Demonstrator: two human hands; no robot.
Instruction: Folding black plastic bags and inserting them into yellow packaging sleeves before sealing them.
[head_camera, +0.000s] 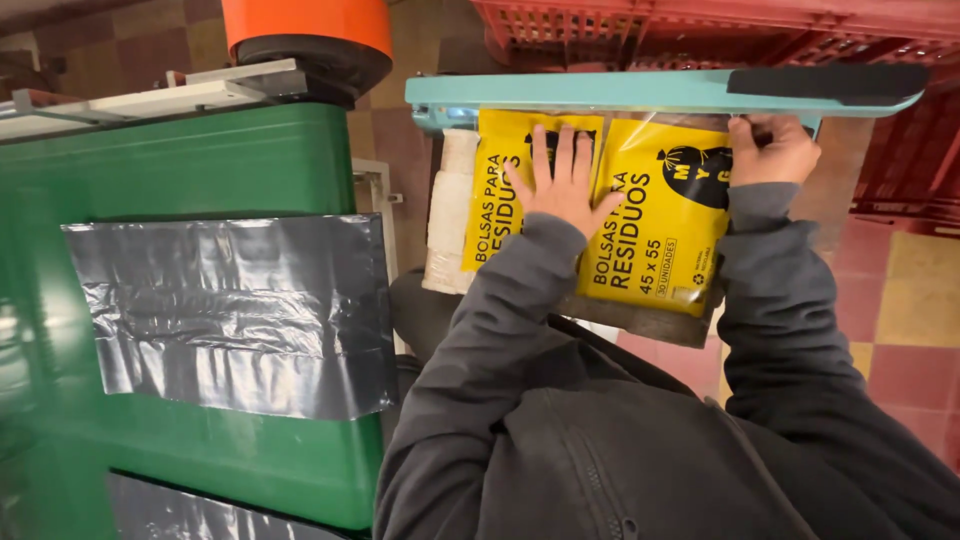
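We press our left hand (563, 182) flat on the yellow packs (655, 225), fingers spread wide. Our right hand (772, 150) pinches the pack's top right corner, right under the teal sealer bar (600, 92). The packs lie on a small board (650, 320). A green bin (180, 160) stands close on the left; red floor (900, 330) is open on the right.

The place looks like a small packaging workshop. A teal impulse heat sealer (660, 93) runs across the top of the frame, with yellow printed plastic packs (655, 225) beneath it. Red plastic crates (700, 25) are stacked at upper right, a green machine housing (180, 160) fills the left, and worn red-and-yellow floor tiles (910, 310) show at right.
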